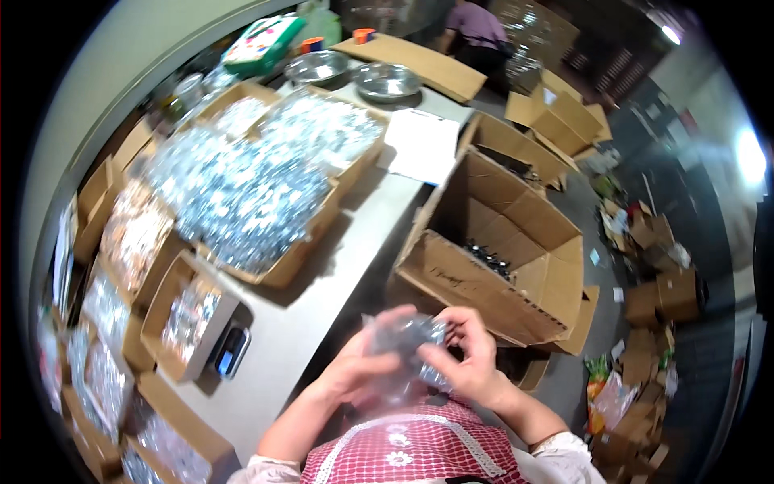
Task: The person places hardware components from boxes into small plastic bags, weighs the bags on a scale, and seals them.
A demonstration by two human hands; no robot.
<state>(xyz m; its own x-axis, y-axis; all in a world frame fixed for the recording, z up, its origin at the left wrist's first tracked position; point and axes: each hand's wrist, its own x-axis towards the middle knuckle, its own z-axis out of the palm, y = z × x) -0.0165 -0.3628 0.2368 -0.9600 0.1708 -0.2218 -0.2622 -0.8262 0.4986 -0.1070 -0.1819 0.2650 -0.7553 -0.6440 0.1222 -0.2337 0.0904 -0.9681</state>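
Observation:
In front of my apron I hold a clear plastic bag [401, 373] with greyish contents, blurred by motion. My left hand [360, 363] grips its left side. The fingers of my right hand [469, 355] pinch its upper right part; what the bag contains is too blurred to name. Just beyond my hands stands an open cardboard box [492, 274] with small dark pieces [490, 260] at its bottom. To the left, on the table [322, 278], a wide shallow carton [322, 234] is heaped with shiny clear plastic packets [242, 194].
Smaller boxes of packets crowd the left, with a blue-screened device [232, 352] beside a white-sided box [193, 339]. Two metal bowls [387, 82] and a white paper sheet [421, 145] lie at the back. A person [477, 32] is at the far side. Cardboard scraps [637, 379] litter the right floor.

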